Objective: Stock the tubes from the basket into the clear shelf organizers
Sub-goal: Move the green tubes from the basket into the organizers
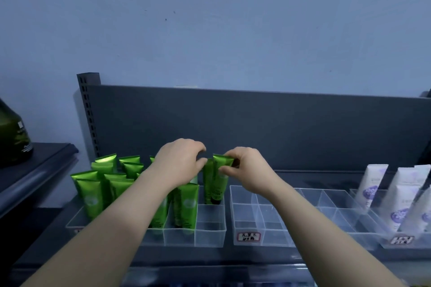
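Several green tubes (89,196) stand cap-down in the left clear organizer (210,233) on the dark shelf. My right hand (245,170) pinches the crimped top of one green tube (215,184) standing in the organizer's back right compartment. Beside it, my left hand (179,161) has its fingers curled at the top of a neighbouring green tube (207,178); whether it holds that tube is unclear. The basket is out of view.
A middle clear organizer (256,233) with a handwritten label sits to the right. Further right, another organizer (363,223) holds several white and purple tubes (373,184). A dark green bottle (14,140) stands on the lower shelf at left. The grey back panel (256,128) rises behind.
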